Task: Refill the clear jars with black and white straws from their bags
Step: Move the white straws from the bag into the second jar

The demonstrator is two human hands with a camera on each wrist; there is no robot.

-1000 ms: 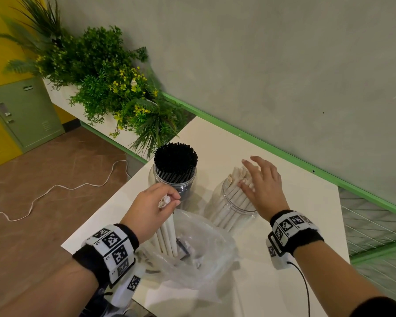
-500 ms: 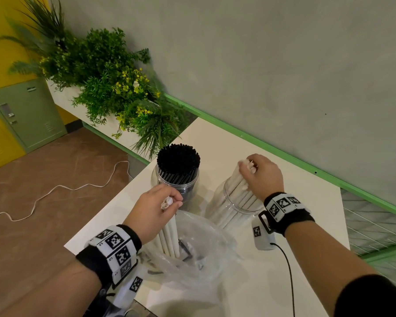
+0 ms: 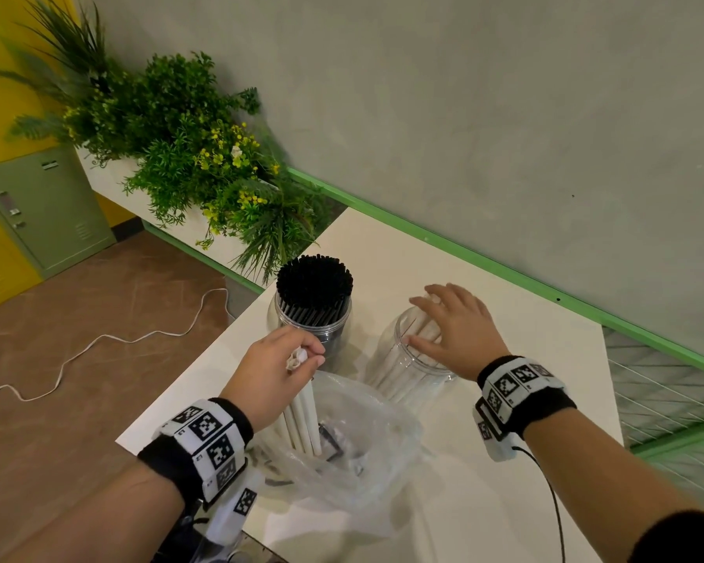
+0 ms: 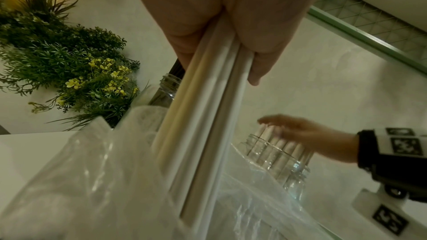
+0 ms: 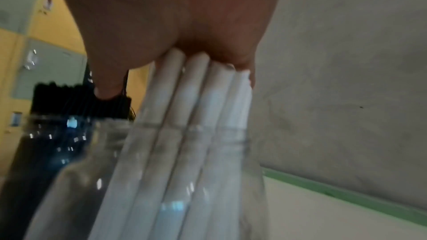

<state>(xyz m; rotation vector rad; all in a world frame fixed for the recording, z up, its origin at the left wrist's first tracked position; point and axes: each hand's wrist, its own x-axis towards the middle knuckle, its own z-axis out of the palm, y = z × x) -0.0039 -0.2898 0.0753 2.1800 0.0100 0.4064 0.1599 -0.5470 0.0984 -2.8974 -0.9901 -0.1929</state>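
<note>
My left hand (image 3: pixel 305 355) grips the tops of a small bunch of white straws (image 3: pixel 301 416) that stands inside a crumpled clear plastic bag (image 3: pixel 362 449) near the table's front. The left wrist view shows the fingers (image 4: pixel 261 48) curled round that bunch (image 4: pixel 203 116). My right hand (image 3: pixel 435 319) lies flat, fingers spread, on the tops of the white straws in a clear jar (image 3: pixel 407 371). In the right wrist view the palm presses those straw tops (image 5: pixel 196 87). To the left, a second clear jar (image 3: pixel 314 319) is packed with black straws (image 3: pixel 314 278).
The white table (image 3: pixel 504 501) ends just left of the black-straw jar. Green plants in a white planter (image 3: pixel 204 172) stand beyond that edge. A green rail (image 3: pixel 504 270) runs along the grey wall, and a white cable (image 3: pixel 98 343) lies on the floor.
Half a second ago my right hand curled round the white straw tops in the jar. Now it lies spread flat on them. My left hand has kept its hold on the bunch.
</note>
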